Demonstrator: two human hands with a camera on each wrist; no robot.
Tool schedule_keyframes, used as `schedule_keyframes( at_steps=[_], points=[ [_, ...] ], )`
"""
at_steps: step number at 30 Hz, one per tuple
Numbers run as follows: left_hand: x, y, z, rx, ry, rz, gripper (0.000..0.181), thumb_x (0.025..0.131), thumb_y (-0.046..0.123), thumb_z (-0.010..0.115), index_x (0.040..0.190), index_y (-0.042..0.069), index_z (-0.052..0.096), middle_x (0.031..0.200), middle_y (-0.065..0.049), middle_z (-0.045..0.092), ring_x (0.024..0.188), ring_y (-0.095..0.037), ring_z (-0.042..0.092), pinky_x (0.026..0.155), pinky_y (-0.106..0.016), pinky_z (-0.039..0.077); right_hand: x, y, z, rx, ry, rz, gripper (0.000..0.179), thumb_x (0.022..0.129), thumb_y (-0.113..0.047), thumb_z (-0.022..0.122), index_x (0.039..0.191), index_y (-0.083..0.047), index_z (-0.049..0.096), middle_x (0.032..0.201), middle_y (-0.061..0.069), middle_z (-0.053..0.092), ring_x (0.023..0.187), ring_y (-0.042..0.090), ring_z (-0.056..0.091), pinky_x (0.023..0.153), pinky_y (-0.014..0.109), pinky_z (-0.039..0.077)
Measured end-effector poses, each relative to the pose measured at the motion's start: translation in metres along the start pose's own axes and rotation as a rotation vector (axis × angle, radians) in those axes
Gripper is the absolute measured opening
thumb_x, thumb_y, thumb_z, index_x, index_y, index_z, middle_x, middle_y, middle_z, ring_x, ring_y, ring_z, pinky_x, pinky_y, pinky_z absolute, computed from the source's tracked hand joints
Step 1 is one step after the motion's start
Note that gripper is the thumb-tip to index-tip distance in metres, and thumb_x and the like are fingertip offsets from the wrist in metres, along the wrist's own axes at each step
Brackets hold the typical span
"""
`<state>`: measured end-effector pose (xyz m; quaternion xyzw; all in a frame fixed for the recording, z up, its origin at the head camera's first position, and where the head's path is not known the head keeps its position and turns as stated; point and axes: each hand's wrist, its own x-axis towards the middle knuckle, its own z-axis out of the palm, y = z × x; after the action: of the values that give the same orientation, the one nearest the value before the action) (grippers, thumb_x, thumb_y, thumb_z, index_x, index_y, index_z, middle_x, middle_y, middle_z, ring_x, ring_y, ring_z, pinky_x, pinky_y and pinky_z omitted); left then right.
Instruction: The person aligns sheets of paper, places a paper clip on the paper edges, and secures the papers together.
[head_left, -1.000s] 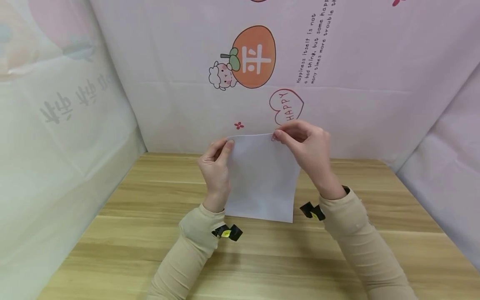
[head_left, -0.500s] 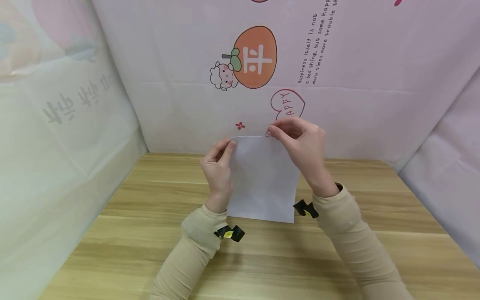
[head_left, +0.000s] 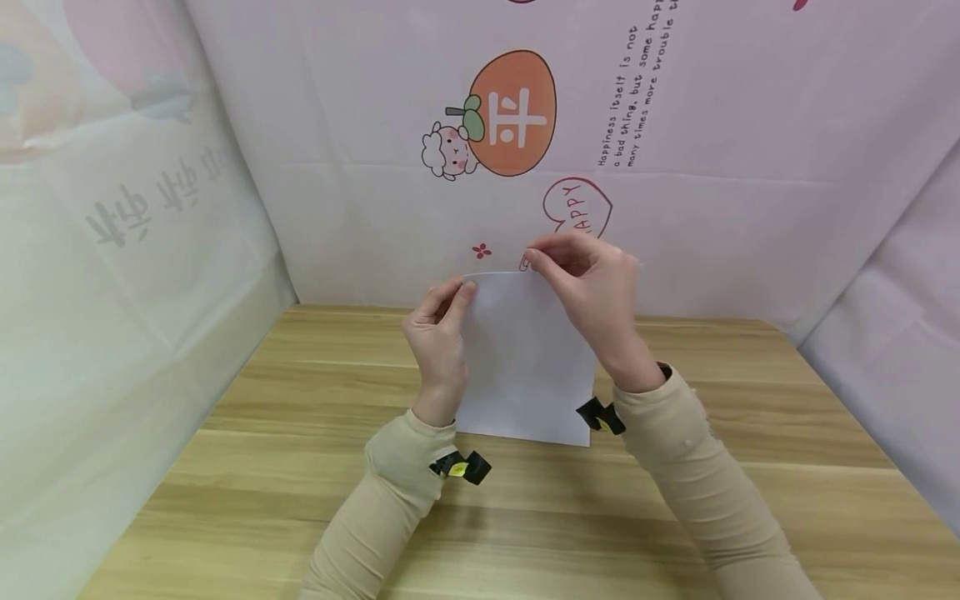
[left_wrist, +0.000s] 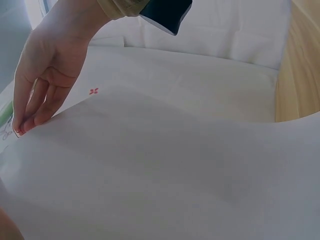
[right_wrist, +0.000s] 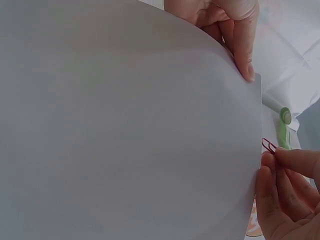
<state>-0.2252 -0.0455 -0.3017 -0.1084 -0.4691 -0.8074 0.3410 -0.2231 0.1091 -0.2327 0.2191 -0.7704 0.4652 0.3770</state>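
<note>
A plain white sheet of paper [head_left: 525, 358] is held up in front of me over the table. My left hand [head_left: 437, 346] pinches its upper left corner between thumb and fingers. At the sheet's top edge, my right hand [head_left: 592, 287] pinches a small red paper clip [right_wrist: 269, 145] by one end. The clip's looped end points toward the paper's edge in the right wrist view; whether it touches the paper, I cannot tell. In the left wrist view the sheet covers most of the frame, and the right hand's fingertips meet along its edge.
A wood-grain table [head_left: 300, 500] lies below the sheet. White printed cloth [head_left: 360, 208] with an orange fruit drawing and lettering hangs behind it, and more cloth hangs on both sides. Small black devices are strapped at both wrists.
My right hand has moved left along the paper's top edge with the paper clip, now nearer the left hand. The left hand and the sheet have barely shifted.
</note>
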Motion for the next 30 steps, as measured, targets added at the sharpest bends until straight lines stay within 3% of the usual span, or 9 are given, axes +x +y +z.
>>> schedule_keyframes(
  at_steps=[16, 30],
  points=[
    [0.0, -0.001, 0.0, 0.033, -0.001, -0.009, 0.023, 0.078, 0.007, 0.076, 0.093, -0.009, 0.07, 0.077, 0.007, 0.069, 0.075, -0.01, 0.062, 0.072, -0.02, 0.051, 0.0, -0.008, 0.012, 0.03, -0.007, -0.051, 0.014, 0.081, -0.019, 0.075, 0.088, -0.006, 0.074, 0.081, 0.005, 0.073, 0.069, 0.011, 0.067, 0.068, 0.015, 0.053],
    [-0.001, 0.0, 0.0, 0.03, -0.005, 0.007, 0.024, 0.079, 0.007, 0.076, 0.092, -0.012, 0.068, 0.076, 0.008, 0.068, 0.075, -0.009, 0.061, 0.071, -0.02, 0.05, -0.004, -0.013, 0.018, -0.008, -0.005, -0.071, 0.013, 0.083, -0.021, 0.074, 0.088, -0.008, 0.074, 0.081, 0.0, 0.073, 0.069, 0.006, 0.066, 0.069, 0.016, 0.053]
  ],
)
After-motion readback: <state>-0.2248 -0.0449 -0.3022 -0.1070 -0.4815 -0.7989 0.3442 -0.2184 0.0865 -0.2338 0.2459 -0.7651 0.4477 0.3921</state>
